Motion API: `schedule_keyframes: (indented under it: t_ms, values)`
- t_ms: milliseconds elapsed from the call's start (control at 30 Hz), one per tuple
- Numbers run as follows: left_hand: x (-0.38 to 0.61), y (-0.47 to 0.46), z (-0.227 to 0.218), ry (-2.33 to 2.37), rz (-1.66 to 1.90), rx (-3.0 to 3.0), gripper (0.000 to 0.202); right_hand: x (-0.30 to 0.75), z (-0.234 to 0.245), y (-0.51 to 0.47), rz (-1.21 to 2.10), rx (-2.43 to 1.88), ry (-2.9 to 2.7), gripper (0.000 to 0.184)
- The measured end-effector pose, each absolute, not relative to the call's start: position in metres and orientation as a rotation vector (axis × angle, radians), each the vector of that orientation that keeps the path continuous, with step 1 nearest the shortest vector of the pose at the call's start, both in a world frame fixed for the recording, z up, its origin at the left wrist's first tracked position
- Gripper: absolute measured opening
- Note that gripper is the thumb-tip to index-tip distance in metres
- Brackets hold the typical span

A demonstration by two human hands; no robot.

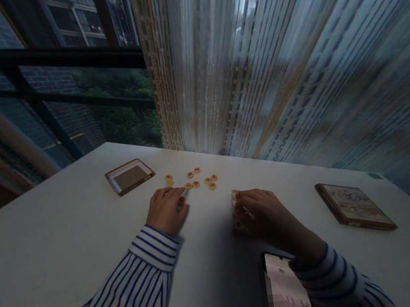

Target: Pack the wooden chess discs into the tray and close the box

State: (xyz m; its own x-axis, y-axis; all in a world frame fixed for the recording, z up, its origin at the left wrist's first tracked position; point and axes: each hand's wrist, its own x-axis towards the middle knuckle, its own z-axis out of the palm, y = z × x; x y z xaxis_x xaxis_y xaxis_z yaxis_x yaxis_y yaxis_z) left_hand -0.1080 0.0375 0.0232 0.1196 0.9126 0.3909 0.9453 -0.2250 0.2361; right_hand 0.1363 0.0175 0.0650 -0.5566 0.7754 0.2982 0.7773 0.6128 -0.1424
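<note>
Several round wooden game pieces (196, 179) with red marks lie scattered on the white table (51, 242). My left hand (167, 209) rests palm down just before them, its fingers curled around one or two pieces near the fingertips. My right hand (262, 213) is closed over a small clear bag of pieces (238, 214) lying on the table. Both arms wear blue-and-white striped sleeves.
An open shallow box tray (130, 176) lies at the left behind the pieces. Its printed lid (355, 205) lies at the right. A phone (285, 288) with a lit screen lies near the front edge under my right wrist. Striped curtains and a dark window stand behind the table.
</note>
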Motion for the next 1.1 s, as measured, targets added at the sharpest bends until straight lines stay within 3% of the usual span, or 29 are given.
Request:
schedule_keyframes:
  t_ms: [667, 1100]
  values:
    - [-0.1075, 0.0403, 0.0208, -1.996, -0.595, -2.293, 0.034, 0.1289, 0.0605, 0.0134, 0.004, -1.282, -2.556, 0.008]
    - [-0.1023, 0.0401, 0.0175, -1.593, -0.995, -2.33, 0.031, 0.1273, 0.0644, 0.0122, 0.061, -1.307, -2.575, 0.008]
